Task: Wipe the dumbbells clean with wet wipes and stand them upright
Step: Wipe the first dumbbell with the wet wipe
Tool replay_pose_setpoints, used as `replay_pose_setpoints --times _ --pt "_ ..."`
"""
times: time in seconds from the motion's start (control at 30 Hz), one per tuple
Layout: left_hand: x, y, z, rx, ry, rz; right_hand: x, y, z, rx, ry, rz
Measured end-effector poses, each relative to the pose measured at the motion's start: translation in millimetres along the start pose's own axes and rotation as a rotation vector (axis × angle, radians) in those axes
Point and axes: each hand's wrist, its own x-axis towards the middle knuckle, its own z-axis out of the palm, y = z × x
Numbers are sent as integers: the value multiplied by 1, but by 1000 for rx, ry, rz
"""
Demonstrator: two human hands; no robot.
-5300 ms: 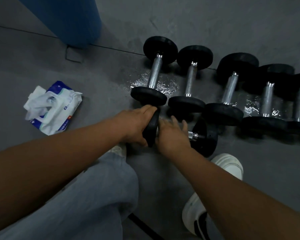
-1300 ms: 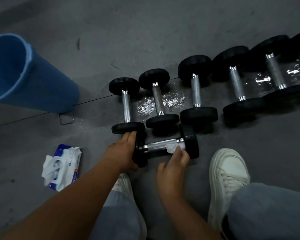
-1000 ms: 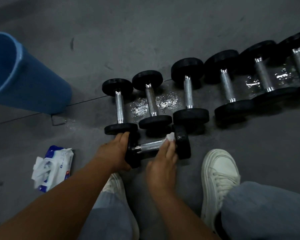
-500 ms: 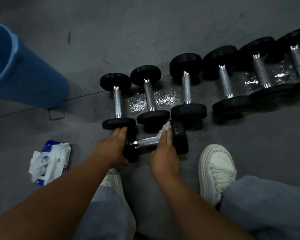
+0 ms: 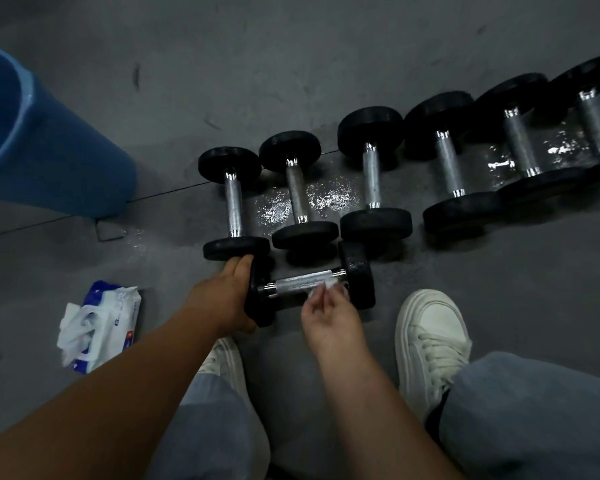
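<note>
Crouching person wiping | left hand (image 5: 226,296) grips dumbbell (image 5: 312,285) by its black disc end | right hand (image 5: 329,315) pinches white wipe (image 5: 330,285) on knurled chrome handle | wipes pack (image 5: 99,325) open, 9 o'clock | blue bucket (image 5: 45,147), 10 o'clock, contents unseen

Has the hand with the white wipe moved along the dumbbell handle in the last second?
Yes. The right hand slid the wipe along the handle toward the dumbbell's right-side head, and away from the end that the left hand holds.

You are seeing a dim, underexposed view; glare glints off wet patches on the floor (image 5: 326,199), and wide-angle distortion bends the edges
</note>
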Motion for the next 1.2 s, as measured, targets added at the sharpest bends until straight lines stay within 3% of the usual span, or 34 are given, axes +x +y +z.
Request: replay_pose_setpoints --times 0.1,0.2,0.33,0.53,0.63,0.73,0.83,0.93,1.07,1.2 --pt "-1 0 0 3 -7 -6 1 -5 15 82 -43 55" --pt "-2 1 0 -5 14 -3 -5 2 17 6 -158 30" --pt "-2 1 1 -7 5 1 -2 8 21 -132 -82 -131" --pt "-2 1 2 -22 19 7 10 30 2 -902 -17 -706" --pt "-2 1 -1 -12 16 5 22 12 0 -1437 47 -794" --pt "-3 2 -3 -10 16 5 4 8 -32 -1669 4 -937" --pt "-2 1 0 -3 12 -2 0 21 -57 -1638 9 -1030" --pt "0 0 2 2 26 7 15 21 -30 -1417 -51 -964" --pt "-1 0 -2 -12 4 3 -1 29 -16 -865 -38 -697" --pt "-2 1 -2 -15 -1 -4 -6 18 -3 -600 140 -297"
